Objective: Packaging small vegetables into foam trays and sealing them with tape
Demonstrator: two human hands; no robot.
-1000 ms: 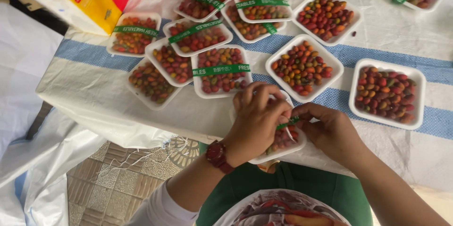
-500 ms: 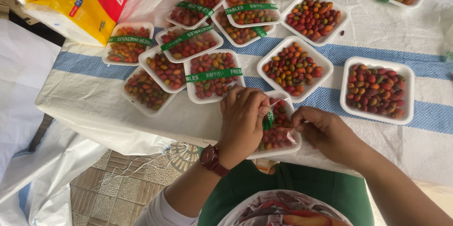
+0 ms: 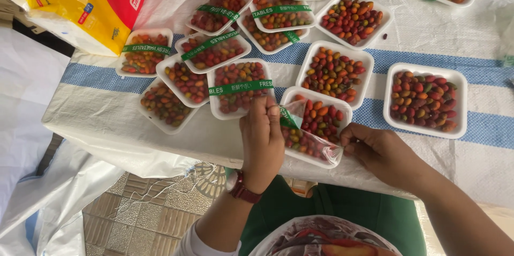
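moved: since half a second back the green tape (image 3: 289, 118) got pulled out longer over the tray (image 3: 316, 126)
left hand (image 3: 262, 142): pinching the tape end, fingers closed
right hand (image 3: 381, 151): gripping the tray's near corner wrap
done: taped trays (image 3: 240, 88) just beyond the left hand
left: untaped trays (image 3: 426, 100) beyond the right hand, all on the desk (image 3: 107, 101)

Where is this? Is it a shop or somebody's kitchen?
Probably a small produce-packing spot, not a kitchen: many white trays of little fruits cover a sheeted table, several sealed with green tape, while both hands wrap another tray.
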